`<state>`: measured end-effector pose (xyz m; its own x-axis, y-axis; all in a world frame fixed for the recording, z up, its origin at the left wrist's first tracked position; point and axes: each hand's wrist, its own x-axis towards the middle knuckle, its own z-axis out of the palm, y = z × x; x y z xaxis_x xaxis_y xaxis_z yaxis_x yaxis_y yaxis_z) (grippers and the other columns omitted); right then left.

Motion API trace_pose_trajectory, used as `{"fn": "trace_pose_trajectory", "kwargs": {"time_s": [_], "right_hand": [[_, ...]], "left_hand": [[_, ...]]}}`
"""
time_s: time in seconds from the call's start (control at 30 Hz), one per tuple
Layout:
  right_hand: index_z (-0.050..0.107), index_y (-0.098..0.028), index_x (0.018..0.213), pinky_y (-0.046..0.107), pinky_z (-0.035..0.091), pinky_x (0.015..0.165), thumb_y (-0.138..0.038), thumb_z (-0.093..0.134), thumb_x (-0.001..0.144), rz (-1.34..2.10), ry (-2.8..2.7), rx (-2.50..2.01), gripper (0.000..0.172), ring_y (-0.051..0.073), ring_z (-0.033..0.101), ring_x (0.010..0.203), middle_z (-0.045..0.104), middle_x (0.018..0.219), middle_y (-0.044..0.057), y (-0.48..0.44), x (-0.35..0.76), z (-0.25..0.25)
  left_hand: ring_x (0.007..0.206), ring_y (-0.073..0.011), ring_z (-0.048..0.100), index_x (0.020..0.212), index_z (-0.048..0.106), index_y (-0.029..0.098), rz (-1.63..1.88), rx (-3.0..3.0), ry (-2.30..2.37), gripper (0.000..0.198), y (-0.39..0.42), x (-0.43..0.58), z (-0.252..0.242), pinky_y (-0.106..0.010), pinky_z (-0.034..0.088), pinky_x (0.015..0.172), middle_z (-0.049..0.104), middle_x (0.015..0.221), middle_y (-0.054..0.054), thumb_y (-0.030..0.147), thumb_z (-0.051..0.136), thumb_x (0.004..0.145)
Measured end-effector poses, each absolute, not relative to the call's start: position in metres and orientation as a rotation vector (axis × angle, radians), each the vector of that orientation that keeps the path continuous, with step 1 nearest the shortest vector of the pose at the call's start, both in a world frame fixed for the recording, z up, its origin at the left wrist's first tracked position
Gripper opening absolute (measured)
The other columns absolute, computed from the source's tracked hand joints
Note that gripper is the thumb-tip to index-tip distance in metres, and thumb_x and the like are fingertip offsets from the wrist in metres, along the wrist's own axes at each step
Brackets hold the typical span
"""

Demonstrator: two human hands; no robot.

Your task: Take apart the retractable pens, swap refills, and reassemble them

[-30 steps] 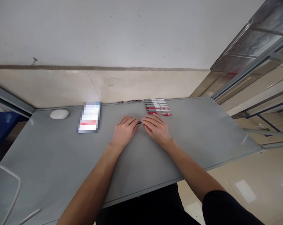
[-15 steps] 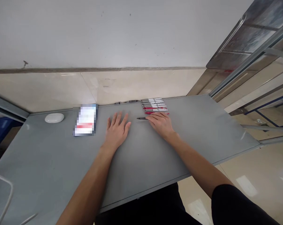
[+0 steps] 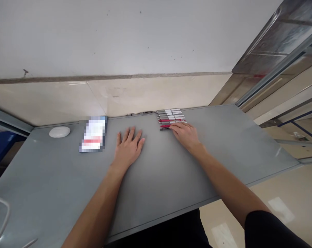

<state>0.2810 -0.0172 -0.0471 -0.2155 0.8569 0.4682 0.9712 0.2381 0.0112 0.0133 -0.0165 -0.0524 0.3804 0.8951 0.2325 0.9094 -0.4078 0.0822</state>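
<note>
My right hand [image 3: 186, 134] is closed on a dark pen [image 3: 165, 129], whose tip sticks out to the left of the fingers. The pen lies at the near end of a row of pens [image 3: 168, 116], just below a red pen [image 3: 164, 126]. Several white-and-grey pens and some red ones make up the row, side by side, tips to the left. The hand covers the right ends of the nearest pens. Flat on the grey tabletop [image 3: 156, 165] rests my left hand [image 3: 128, 147], fingers spread and holding nothing.
Left of my left hand lies a phone-like device [image 3: 93, 134] with a blurred screen. Farther left sits a white rounded object [image 3: 59, 131]. Dark pens [image 3: 140, 113] lie along the wall edge. A white cable [image 3: 6, 220] crosses the lower left corner.
My right hand has moved right with the dark pen, bringing it in line with the row and close to the red pen. My left hand stays flat in its place.
</note>
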Motion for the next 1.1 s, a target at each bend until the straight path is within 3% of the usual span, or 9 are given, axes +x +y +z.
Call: {"fn": "trace_pose_trajectory", "kwargs": {"time_s": [0.8, 1.1], "right_hand": [[0.073, -0.026, 0.09, 0.027, 0.044, 0.075, -0.012, 0.049, 0.088, -0.522, -2.112, -1.574, 0.028, 0.014, 0.064, 0.089, 0.074, 0.099, -0.001, -0.008, 0.287, -0.054], [0.068, -0.025, 0.104, 0.03, 0.046, 0.083, -0.022, 0.044, 0.092, -0.325, -2.17, -1.513, 0.028, 0.018, 0.061, 0.102, 0.069, 0.113, 0.003, -0.018, 0.257, -0.038]], "left_hand": [[0.139, -0.0308, 0.031, 0.14, 0.045, 0.025, -0.338, -2.547, -1.649, 0.051, -0.018, 0.014, -0.051, -0.056, 0.018, 0.114, 0.037, 0.15, -0.008, 0.046, 0.028, 0.097], [0.139, -0.0303, 0.032, 0.14, 0.045, 0.025, -0.314, -2.546, -1.653, 0.05, -0.017, 0.014, -0.048, -0.056, 0.02, 0.113, 0.037, 0.15, -0.009, 0.045, 0.028, 0.098]]}}
